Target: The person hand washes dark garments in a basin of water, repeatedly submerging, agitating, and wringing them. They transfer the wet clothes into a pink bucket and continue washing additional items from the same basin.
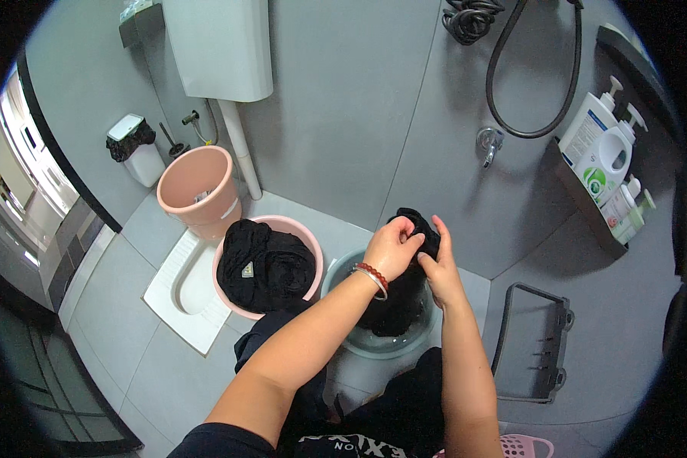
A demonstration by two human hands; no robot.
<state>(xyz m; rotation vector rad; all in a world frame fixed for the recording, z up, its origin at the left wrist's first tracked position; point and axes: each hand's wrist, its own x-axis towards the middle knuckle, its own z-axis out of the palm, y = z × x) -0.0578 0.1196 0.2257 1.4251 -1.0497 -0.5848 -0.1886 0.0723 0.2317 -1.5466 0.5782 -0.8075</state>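
A wet black garment (398, 297) hangs down into a blue-green basin (378, 346) that holds water. My left hand (394, 247) pinches the garment's upper part between thumb and fingers, above the basin. Red beads and a silver bangle circle that wrist. Beside it, at the cloth's right edge, my right hand (443, 269) has its thumb against the fabric and a finger raised. Left of the basin, a pink basin (319, 252) holds a heap of black clothes (269, 260) with a small pale label.
A squat toilet (206, 286) lies at left with a pink bucket (197, 183) at its far end. A white bin (143, 160) stands behind. On the right wall are a tap (489, 147), a bottle shelf (592, 206) and a grey folded rack (549, 349).
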